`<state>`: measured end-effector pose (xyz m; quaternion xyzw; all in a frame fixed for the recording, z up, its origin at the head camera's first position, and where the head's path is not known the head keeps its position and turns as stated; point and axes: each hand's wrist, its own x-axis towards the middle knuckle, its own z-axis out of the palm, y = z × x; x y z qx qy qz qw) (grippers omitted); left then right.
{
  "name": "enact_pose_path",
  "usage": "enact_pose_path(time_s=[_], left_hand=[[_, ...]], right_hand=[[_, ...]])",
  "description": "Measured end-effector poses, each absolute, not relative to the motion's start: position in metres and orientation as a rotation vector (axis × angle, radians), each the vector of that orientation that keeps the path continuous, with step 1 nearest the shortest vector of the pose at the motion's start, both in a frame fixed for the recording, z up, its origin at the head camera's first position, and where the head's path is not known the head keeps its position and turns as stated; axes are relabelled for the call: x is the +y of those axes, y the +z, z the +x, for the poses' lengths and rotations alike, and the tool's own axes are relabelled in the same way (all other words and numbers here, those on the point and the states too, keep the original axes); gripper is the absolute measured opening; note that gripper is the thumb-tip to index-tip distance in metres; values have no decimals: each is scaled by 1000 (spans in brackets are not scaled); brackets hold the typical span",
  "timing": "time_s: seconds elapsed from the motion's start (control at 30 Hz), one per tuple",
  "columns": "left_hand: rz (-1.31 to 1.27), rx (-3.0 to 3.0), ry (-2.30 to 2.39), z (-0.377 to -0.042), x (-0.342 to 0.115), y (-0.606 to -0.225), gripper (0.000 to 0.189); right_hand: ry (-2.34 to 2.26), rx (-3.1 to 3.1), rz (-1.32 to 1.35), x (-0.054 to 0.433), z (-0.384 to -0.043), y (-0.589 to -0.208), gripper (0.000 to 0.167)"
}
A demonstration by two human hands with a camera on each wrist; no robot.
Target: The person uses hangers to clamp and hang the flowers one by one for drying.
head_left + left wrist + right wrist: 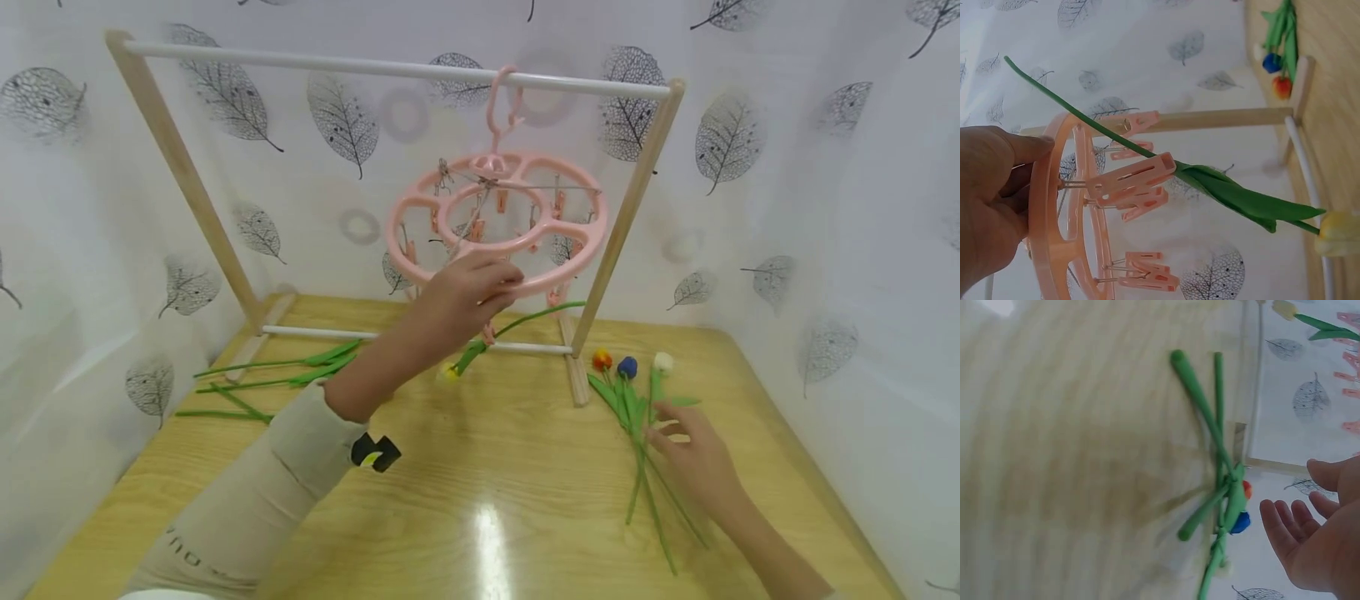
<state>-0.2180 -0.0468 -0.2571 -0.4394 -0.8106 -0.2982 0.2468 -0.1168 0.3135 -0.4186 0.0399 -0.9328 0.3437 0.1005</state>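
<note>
My left hand [467, 293] grips the front rim of a round pink clip hanger [588, 237], thumb on one side and fingers on the other. From that rim hangs a pink clip [1132, 178] that holds a yellow artificial tulip [1235, 197] by its stem. The tulip's bloom points down and its bare stem end slants up. My right hand [693, 454] has relaxed, slightly bent fingers with nothing between them. It hovers beside several tulips on the table, among them a red-orange one [602, 359], a blue one [627, 367] and a white one [663, 363].
The hanger's hook [495, 108] hangs over the white top bar [337, 65] of a wooden-legged rack. Several green stems [255, 364] lie at the table's left. Behind stands a white curtain [300, 208] with leaf prints. Other pink clips [1144, 272] dangle from the hanger.
</note>
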Motion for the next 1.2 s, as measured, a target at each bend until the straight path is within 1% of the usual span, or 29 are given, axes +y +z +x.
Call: enact_pose_path(time_s=[0.27, 0.57, 1.0, 1.2], left_hand=[[-1196, -2222, -848, -219, -50, -260, 21], [-1211, -2231, -872, -220, -51, -262, 19], [-1202, -2227, -874, -219, -52, -261, 19], [-1209, -2223, -883, -219, -51, -260, 19]], right_hand=[[1044, -2935, -11, 312, -107, -433, 48], [1032, -2970, -55, 308, -105, -444, 52], [1012, -3018, -57, 304, -106, -439, 52], [982, -3025, -125, 299, -107, -436, 54]])
